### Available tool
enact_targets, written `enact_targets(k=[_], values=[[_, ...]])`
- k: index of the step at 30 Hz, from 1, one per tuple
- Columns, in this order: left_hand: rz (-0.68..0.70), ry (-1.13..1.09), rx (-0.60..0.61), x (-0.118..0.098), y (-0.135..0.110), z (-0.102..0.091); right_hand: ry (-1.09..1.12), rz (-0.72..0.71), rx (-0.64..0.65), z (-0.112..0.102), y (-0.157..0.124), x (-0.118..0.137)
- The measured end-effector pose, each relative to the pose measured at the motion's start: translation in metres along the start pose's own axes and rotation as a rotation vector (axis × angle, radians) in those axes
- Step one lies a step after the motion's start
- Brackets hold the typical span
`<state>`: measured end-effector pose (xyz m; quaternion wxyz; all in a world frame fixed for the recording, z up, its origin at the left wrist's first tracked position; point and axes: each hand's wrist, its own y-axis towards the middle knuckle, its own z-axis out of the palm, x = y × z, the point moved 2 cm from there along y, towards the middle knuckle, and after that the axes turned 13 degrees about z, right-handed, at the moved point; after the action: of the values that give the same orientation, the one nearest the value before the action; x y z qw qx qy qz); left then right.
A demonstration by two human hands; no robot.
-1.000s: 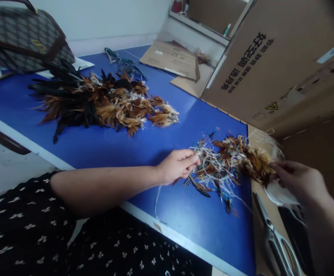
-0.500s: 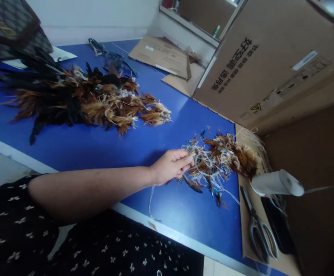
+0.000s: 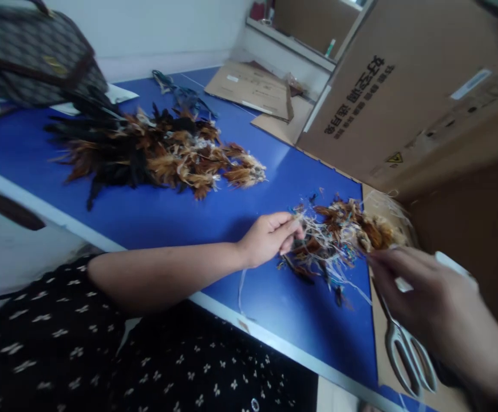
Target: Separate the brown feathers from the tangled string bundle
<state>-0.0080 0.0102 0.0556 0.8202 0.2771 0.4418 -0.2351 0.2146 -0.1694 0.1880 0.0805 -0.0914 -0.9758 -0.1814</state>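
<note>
My left hand [image 3: 271,237] rests on the blue table [image 3: 154,214], its fingers pinched on strands at the left edge of a small tangle of brown feathers and white string [image 3: 339,237]. My right hand [image 3: 425,297] reaches in from the right toward the same tangle, blurred by motion, fingers curled over a white spool [image 3: 450,264] behind it. A large pile of black and brown feathers [image 3: 146,149] lies farther left on the table.
Grey scissors [image 3: 407,349] lie on cardboard at the table's right end. A big cardboard box [image 3: 403,86] stands behind the tangle, with flat cardboard sheets [image 3: 253,88] beyond it. A patterned handbag [image 3: 34,54] sits at the far left corner.
My right hand, out of view half a second ago, has come back in over the white spool toward the tangle. My left hand has stayed on the strands.
</note>
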Motion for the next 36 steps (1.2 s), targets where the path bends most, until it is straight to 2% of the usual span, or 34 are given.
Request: enact_targets(k=[2,4,6,8,12,15,19,22,25,29,32,36], values=[[0.068,0.1,-0.003,-0.005,0.0,0.0,-0.013,-0.117,0.081,0.035,0.011,0.014],[0.154,0.165,0.0,-0.01,-0.001,0.001,-0.03,-0.147,0.1,0.065,0.019,0.026],[0.231,0.216,0.069,-0.013,-0.003,0.003,-0.05,-0.158,0.093,0.085,0.026,0.034],[0.273,0.289,0.154,-0.014,-0.005,0.005,-0.045,-0.194,0.064,0.094,0.032,0.041],[0.253,0.434,0.205,-0.012,-0.004,0.002,0.068,-0.224,0.067,0.096,0.038,0.048],[0.223,0.395,0.188,-0.008,0.001,-0.001,0.157,-0.218,0.115,0.092,0.037,0.046],[0.049,0.303,0.196,0.003,0.006,-0.004,0.171,-0.225,0.119,0.079,0.031,0.036],[-0.088,0.252,0.282,0.009,0.005,-0.006,0.152,-0.245,0.091,0.068,0.025,0.027],[-0.203,0.245,0.385,0.015,0.001,-0.005,0.099,-0.328,0.089,0.062,0.021,0.022],[-0.307,0.309,0.554,0.017,-0.004,0.001,0.075,-0.414,0.12,0.068,0.024,0.024],[-0.367,0.23,0.65,0.013,-0.009,0.008,0.196,-0.405,0.182,0.079,0.031,0.029],[-0.439,0.123,0.599,0.01,-0.011,0.011,0.398,-0.301,0.199,0.084,0.033,0.036]])
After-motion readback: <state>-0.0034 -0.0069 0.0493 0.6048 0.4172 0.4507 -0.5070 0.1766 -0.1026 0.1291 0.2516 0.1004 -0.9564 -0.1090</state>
